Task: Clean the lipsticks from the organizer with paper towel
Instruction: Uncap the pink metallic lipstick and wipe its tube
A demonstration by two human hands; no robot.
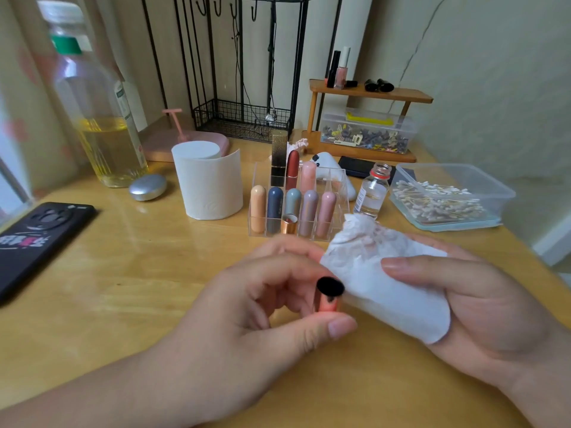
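Lipstick in hand: a short coppery-pink lipstick tube (329, 296) with a black end facing the camera, held above the bench (139, 273) just in front of the organizer (338, 186).
Left hand (262, 304): thumb and fingers curl round the tube and pinch its sides.
Right hand (482, 310): fingers and thumb close on a crumpled paper towel (386, 273), whose edge meets the tube's black end or sits just beside it; I cannot tell which.
Handling: the tube looks light, rigid and glossy, so probably slippery. A side pinch low on the barrel would leave the end free for wiping. The towel is soft and tears easily.
Organizer: clear acrylic with upright compartments holding capsule-shaped lipsticks in two rows, with a copper piece (289, 223) in the front row.
Surface: pale wooden bench, smooth and slightly shiny.
Nearby: a paper roll (210, 183) left of the organizer, a small glass bottle (372, 193) and a tub of cotton swabs (448, 196) to its right, and a phone (40, 239) at far left.
Room: plain pale walls, with a black wire rack at the back.
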